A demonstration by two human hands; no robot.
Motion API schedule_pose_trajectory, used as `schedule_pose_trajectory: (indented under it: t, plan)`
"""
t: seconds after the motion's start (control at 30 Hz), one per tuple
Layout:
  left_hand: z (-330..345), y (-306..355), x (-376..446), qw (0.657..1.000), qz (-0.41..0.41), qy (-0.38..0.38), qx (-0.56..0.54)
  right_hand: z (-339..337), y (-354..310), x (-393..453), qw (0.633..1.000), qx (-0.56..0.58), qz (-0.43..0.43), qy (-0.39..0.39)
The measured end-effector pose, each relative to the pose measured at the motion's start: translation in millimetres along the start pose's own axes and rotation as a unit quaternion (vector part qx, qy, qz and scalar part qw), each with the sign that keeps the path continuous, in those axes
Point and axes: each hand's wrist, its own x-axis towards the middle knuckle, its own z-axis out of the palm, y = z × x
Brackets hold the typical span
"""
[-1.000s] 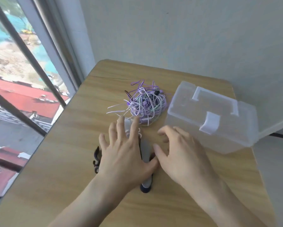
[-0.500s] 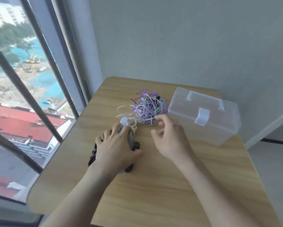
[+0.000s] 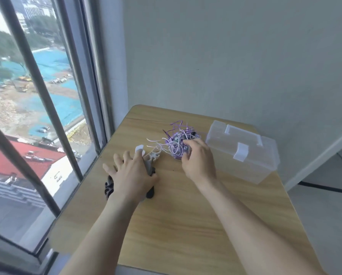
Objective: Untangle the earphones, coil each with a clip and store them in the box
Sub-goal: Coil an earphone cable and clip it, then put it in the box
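1. Centrally, a tangled ball of purple and white earphones (image 3: 178, 142) lies on the wooden table (image 3: 186, 225), just left of the clear plastic storage box (image 3: 243, 150), whose lid is closed.
2. The right hand (image 3: 198, 159) reaches into the tangle's near side, fingers curled onto the cords; whether it actually pinches a cord cannot be told.
3. The left hand (image 3: 131, 174) lies flat, fingers spread, pressing on black, grey and white clips (image 3: 151, 157) left of the tangle.
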Motion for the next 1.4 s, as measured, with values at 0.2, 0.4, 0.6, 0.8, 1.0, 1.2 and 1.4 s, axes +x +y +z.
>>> schedule_pose_trajectory:
  t: [0.2,0.4,0.6,0.8,1.0,1.2,1.4]
  plan:
    - [-11.5,18.8,-20.2,0.959,0.106,0.152,-0.213,-25.8,-4.9,-38.7,0.985,0.133,0.008,0.112]
    - [11.2,30.4,-37.7,0.944,0.263,0.104,-0.172,-44.2,4.7,-86.8,0.958,0.238,0.134,0.092]
    - [27.0,33.4,-36.8,0.956,0.287,0.039,-0.04,-55.2,39.4,-113.7,0.937,0.278,0.211,0.027]
    - [34.4,42.5,-34.1,0.943,0.303,0.073,-0.112,-57.0,58.7,-122.6,0.936,0.291,0.195,-0.041]
    - [28.5,58.2,-38.9,0.92,0.293,0.101,-0.239,-49.2,53.0,-115.1,0.944,0.301,0.131,0.035]
    - [6.7,52.9,-29.6,0.903,0.138,0.183,-0.363,-59.4,52.5,-101.7,0.896,0.377,0.192,0.135]
    - [-3.0,37.8,-16.6,0.857,0.015,0.194,-0.477,-74.5,70.2,-93.8,0.831,0.45,0.286,0.159]
